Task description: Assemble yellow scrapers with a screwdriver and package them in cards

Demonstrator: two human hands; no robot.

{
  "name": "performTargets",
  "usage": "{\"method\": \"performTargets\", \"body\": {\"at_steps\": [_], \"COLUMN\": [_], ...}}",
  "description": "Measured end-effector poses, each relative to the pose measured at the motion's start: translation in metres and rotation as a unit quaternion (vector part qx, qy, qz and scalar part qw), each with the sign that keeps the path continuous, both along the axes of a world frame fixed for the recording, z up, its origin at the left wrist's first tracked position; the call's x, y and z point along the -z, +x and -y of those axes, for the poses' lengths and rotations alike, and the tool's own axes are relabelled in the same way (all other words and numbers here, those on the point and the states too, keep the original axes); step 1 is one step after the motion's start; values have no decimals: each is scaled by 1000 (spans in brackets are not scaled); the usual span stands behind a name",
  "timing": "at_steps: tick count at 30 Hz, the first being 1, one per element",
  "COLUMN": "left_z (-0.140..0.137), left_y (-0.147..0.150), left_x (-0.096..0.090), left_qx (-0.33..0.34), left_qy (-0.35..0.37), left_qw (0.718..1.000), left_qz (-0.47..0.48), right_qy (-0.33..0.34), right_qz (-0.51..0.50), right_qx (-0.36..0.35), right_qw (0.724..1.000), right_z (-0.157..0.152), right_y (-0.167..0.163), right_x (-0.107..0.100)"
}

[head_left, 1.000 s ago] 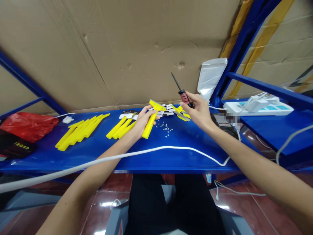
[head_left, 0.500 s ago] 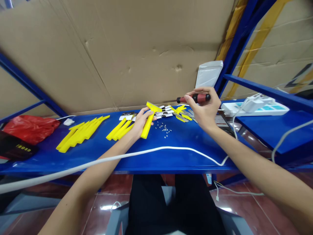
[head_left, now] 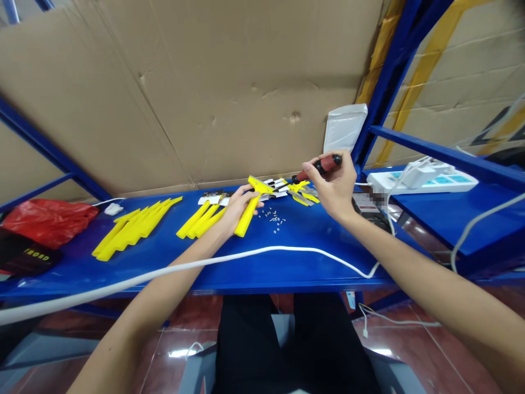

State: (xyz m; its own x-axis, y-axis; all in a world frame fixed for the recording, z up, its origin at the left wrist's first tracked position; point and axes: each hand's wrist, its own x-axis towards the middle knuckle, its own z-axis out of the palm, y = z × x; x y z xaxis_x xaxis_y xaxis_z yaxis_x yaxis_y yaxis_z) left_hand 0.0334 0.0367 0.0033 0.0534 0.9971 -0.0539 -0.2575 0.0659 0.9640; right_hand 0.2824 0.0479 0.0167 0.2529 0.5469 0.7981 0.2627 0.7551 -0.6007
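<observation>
My left hand [head_left: 240, 209] is closed around a yellow scraper [head_left: 248, 214], its wide head pointing up and away. In my right hand [head_left: 337, 189] is a screwdriver [head_left: 318, 168] with a red and black handle. Its shaft points left and down at the scraper's head; whether the tip touches a screw is too small to tell. Small screws and nuts [head_left: 275, 219] lie scattered on the blue table just right of the scraper. Behind them are yellow scraper heads [head_left: 301, 191] with metal blades. Several yellow handles [head_left: 200, 220] lie left of my left hand.
More yellow scraper handles [head_left: 135, 227] lie in a row at the left, near a red plastic bag [head_left: 53, 221] and a black pouch [head_left: 28, 254]. A white cable [head_left: 270, 249] crosses in front of my forearms. At the right is a white power strip [head_left: 426, 183].
The screwdriver has come down and left, from above the table to the head of the scraper. My left hand keeps its hold on the scraper. The view has shifted slightly.
</observation>
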Motion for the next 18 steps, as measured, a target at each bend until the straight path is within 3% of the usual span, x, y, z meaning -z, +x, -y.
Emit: {"method": "performTargets", "body": {"at_steps": [8,18], "left_z": [2,2], "left_y": [2,3], "left_x": [1,-1], "left_qx": [38,22], "left_qy": [-13,-20], "left_qw": [999,999], "left_qz": [1,16], "right_qy": [-9,2], "right_qz": [-31,-5], "right_qx": [-51,-36], "right_qw": [998,999], "right_z": [2,-4], "right_y": [-2,0], "right_x": [-1,5]}}
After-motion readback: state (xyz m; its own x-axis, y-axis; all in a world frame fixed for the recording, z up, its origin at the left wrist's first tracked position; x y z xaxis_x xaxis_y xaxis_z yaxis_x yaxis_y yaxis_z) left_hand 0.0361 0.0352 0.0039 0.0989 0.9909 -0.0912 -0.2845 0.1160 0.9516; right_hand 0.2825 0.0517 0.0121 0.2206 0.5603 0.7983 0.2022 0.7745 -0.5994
